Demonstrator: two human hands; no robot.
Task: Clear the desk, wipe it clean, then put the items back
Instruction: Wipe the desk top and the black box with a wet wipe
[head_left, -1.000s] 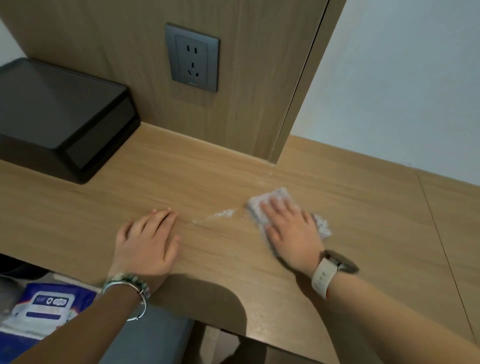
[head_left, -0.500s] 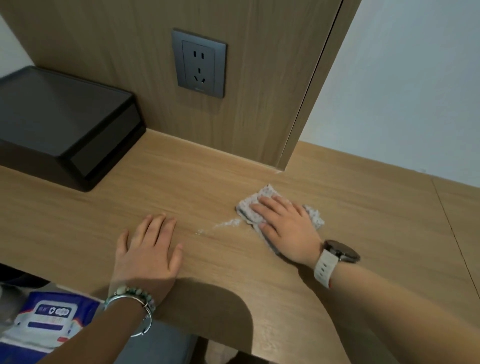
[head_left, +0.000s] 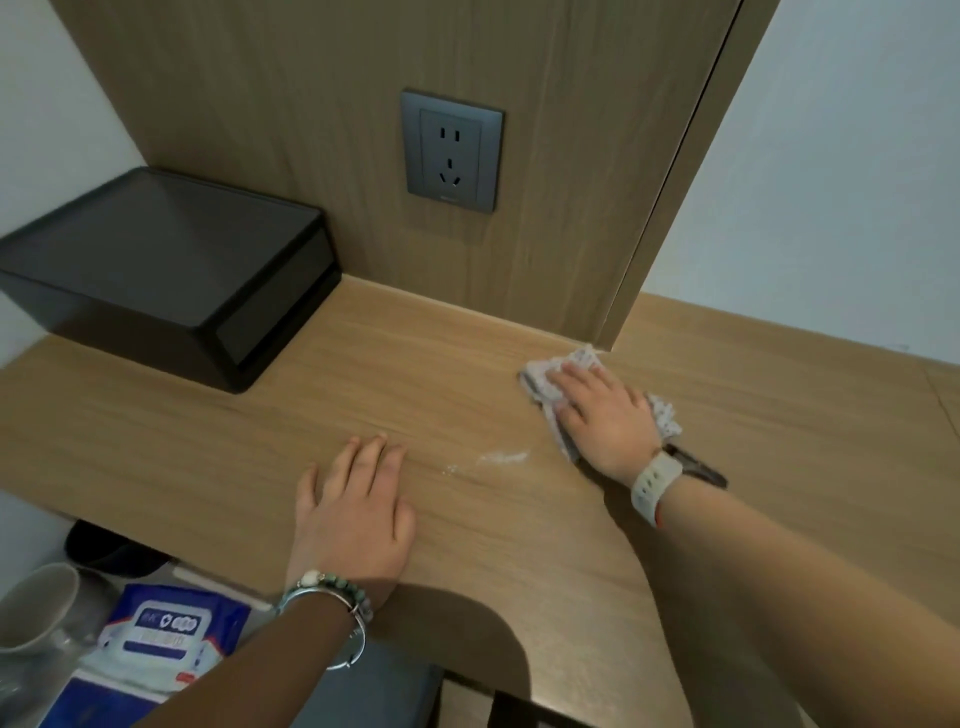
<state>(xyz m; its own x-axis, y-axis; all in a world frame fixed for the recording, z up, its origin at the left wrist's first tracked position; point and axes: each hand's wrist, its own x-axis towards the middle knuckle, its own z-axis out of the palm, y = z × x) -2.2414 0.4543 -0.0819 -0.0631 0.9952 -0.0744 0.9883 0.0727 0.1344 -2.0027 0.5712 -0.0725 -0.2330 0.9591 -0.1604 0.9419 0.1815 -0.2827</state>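
Grey crumpled cloth (head_left: 538, 378) under flat right hand (head_left: 605, 418).

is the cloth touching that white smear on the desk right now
Apart. The head view shows bare desk between the white smear and the cloth, which the right hand presses flat farther back.

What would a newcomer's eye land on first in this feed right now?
First, the right hand pressing a pale cloth flat on the wooden desk, far back where the wood wall panel ends. Next, a white smear lies unwiped between the cloth and the left hand, which rests flat near the front edge. A black box sits at the back left.
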